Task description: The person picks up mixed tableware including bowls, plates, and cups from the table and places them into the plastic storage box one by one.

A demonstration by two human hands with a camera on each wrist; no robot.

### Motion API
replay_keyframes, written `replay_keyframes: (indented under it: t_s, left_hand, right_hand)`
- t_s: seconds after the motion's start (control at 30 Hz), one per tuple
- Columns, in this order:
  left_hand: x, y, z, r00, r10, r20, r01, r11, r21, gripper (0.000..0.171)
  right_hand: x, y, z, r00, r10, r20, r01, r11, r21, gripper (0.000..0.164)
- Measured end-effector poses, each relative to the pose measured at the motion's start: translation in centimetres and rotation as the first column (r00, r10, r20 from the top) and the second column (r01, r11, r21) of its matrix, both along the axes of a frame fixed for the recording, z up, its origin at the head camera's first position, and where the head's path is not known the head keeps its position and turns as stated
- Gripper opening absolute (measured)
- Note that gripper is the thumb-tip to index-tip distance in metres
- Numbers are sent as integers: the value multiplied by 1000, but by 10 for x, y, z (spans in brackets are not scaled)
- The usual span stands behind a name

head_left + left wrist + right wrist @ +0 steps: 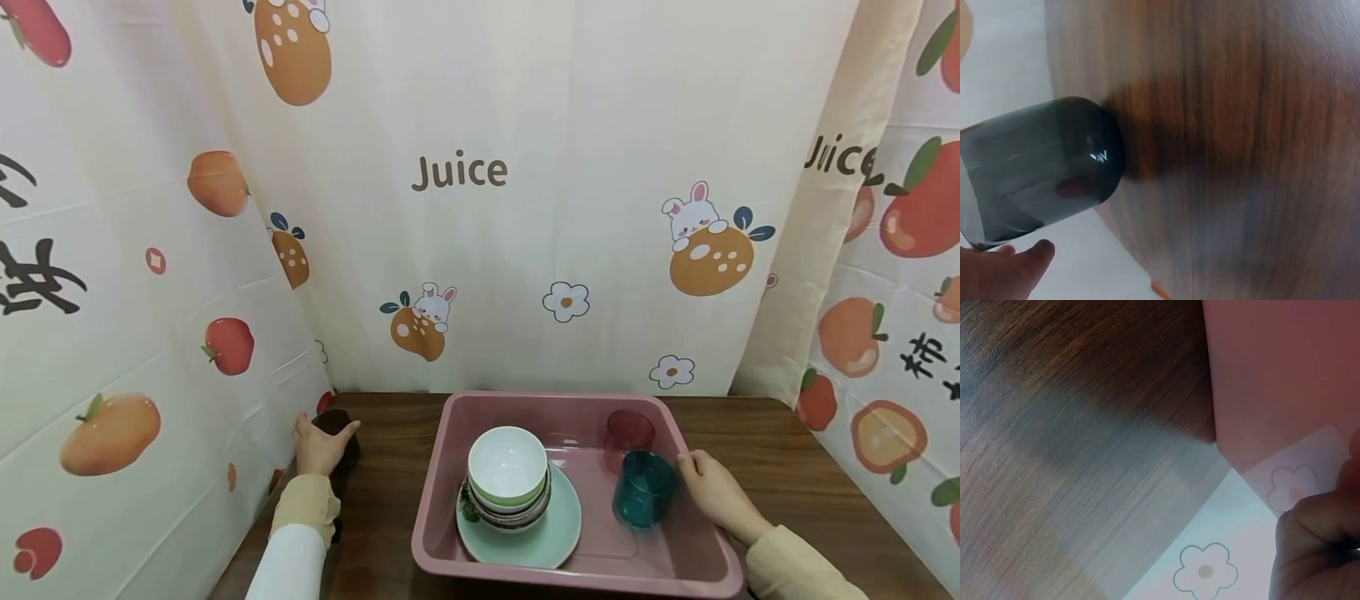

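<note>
At the left end of the table, my left hand grips a dark, see-through drinking glass, thumb on one side and fingers on the other. In the left wrist view the glass shows its rounded base close to the wood; whether it touches is hard to tell. My right hand holds the right rim of a pink plastic basin. Inside the basin, stacked bowls with a white one on top sit on a pale green plate. Right of them stand a red glass and a teal glass.
The basin stands on a dark wood-grain table. Fruit-printed curtains hang behind and along the left and right sides, close to the table edges. The left hand is near the left curtain.
</note>
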State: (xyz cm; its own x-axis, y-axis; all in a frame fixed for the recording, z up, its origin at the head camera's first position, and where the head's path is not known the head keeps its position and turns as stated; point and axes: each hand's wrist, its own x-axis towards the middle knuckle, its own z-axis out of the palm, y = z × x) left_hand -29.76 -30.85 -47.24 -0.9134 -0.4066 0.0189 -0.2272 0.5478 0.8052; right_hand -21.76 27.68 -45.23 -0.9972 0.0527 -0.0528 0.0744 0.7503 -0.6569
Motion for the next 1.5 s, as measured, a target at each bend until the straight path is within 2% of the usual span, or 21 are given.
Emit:
replay_keyframes:
  t_s: [0.13, 0.33, 0.47, 0.7, 0.93, 1.13, 1.23, 1.33, 1.5]
  left_hand:
    - [0, 0, -2, 999, -9, 42, 9, 1000, 5, 109]
    - [0, -1, -15, 999, 22, 29, -23, 999, 43, 104]
    - [0, -3, -20, 1000, 20, 4, -20, 999, 48, 102]
    - [2, -1, -15, 999, 3, -48, -3, 1000, 8, 97]
    - [-1, 11, 4, 988, -50, -148, 49, 999, -6, 99]
    - [2, 26, 28, 959, -113, -260, 120, 993, 10, 93]
    - [5, 35, 41, 946, -143, -292, 154, 988, 16, 89]
    - [11, 44, 55, 939, -178, -293, 190, 982, 12, 87]
    - [26, 63, 79, 940, -234, -246, 242, 970, 3, 94]
  right_hand:
    - [-1, 0, -1, 1000, 0, 3, 0, 1000, 3, 40]
    - [-1, 0, -1, 1000, 4, -3, -4, 1000, 12, 40]
    - [0, 0, -1, 1000, 5, -8, -5, 1000, 7, 39]
    - [1, 0, -1, 1000, 2, 0, -2, 1000, 5, 39]
    - [-1, 0, 0, 1000, -4, -1, 4, 1000, 5, 39]
    - [-1, 0, -1, 1000, 1, 0, -1, 1000, 2, 39]
    - [-1, 1, -2, 1000, 5, -3, -5, 1000, 4, 40]
    - [-2, 1, -1, 1000, 6, -3, -6, 1000, 1, 40]
    - [-2, 1, -2, 1000, 5, -2, -5, 1000, 5, 39]
